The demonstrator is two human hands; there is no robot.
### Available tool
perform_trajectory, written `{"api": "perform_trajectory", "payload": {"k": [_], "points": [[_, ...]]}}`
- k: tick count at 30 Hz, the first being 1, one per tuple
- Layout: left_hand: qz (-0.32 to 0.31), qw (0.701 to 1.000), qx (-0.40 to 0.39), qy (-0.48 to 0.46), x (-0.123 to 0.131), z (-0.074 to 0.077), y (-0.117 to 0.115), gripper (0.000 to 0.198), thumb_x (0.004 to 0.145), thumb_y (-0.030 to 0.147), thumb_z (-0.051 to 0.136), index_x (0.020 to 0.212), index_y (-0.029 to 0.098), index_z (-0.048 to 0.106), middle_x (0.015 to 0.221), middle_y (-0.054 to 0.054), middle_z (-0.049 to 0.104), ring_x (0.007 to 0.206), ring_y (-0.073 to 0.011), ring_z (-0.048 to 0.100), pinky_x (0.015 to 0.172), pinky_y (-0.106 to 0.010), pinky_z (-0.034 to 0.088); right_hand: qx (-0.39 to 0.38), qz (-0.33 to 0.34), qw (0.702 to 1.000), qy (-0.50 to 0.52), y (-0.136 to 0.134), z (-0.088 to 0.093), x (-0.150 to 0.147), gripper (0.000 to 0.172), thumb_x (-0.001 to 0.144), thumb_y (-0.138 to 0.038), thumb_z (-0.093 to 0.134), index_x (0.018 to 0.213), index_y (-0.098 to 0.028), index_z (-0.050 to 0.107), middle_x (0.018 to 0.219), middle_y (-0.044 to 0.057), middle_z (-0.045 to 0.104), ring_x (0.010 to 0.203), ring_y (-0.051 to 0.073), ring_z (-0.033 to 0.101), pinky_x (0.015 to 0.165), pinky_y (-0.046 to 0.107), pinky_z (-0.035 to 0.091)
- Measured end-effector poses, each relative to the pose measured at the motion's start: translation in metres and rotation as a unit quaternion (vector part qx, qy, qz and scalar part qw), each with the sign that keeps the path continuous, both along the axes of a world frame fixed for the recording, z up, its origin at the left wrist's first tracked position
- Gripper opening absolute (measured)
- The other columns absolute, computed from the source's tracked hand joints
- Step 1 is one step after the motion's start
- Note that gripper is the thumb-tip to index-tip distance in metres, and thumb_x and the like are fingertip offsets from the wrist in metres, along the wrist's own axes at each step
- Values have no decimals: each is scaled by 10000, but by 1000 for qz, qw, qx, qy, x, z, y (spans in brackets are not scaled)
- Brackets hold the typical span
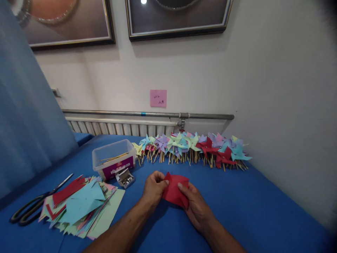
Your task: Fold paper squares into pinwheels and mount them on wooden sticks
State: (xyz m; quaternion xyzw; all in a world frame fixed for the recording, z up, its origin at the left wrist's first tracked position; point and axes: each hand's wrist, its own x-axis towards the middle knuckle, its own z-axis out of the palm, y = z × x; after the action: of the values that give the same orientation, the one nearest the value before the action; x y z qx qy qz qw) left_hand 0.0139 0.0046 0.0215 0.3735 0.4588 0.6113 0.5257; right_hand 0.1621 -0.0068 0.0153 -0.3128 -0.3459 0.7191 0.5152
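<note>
The red paper piece (175, 191) is held in the air over the blue table (231, 207), in front of the person, between both hands. The left hand (154, 188) pinches its left edge between thumb and fingers. The right hand (196, 205) grips its right side, thumb on the upper face, remaining fingers largely hidden beneath.

Handling, by appearance: the paper is likely very light, thin and flexible, not slippery, and prone to creasing or tearing. Take hold at the corners with light thumb pressure; avoid pressing on the middle.

Left of the hands, a small carton (121, 174) contains shiny metal pieces (129, 180). Just behind it, a clear plastic tub (101, 158) contains thin sticks (115, 157). Its purple label (118, 169) carries pale characters, too blurred to read reliably.

Farther back, finished pinwheels (181, 142) form a long row. On the wall, a pink note (158, 98) bears handwriting: apparently "252", with illegible marks below.
</note>
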Motion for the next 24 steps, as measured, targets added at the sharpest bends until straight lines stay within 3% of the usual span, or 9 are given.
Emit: {"api": "perform_trajectory", "payload": {"k": [8,13,19,24], "points": [[-60,986,-46,-150,-1,14,-7,422,454,304,900,675,167,567,589,21,616,501,-91,521,543,-225,401,20,53,997,44,-2,2,3,358,846,-513,748,1059,-225,746,1060,56,788,1039,239,700,976,394,507],[-12,999,-15,-42,1,7,-4,379,482,297,874,645,180,552,511,55,546,448,-70,433,490,-211,317,21,64,998,19,-4,4,1,351,824,-492,778,1010,-194,764,991,70,797,1048,262,704,966,409,507],[31,997,24,64,-1,-1,0,270,594,309,805,650,184,571,536,48,550,492,-85,445,514,-213,334,7,68,998,18,0,11,6,318,787,-460,814,927,-177,774,928,86,807,987,271,731,940,427,527],[35,994,39,100,0,0,-3,210,630,262,764,649,185,569,549,53,531,505,-87,433,517,-212,326,14,62,998,-4,3,6,5,332,731,-444,860,895,-169,773,877,91,811,925,282,748,929,445,539]]}}
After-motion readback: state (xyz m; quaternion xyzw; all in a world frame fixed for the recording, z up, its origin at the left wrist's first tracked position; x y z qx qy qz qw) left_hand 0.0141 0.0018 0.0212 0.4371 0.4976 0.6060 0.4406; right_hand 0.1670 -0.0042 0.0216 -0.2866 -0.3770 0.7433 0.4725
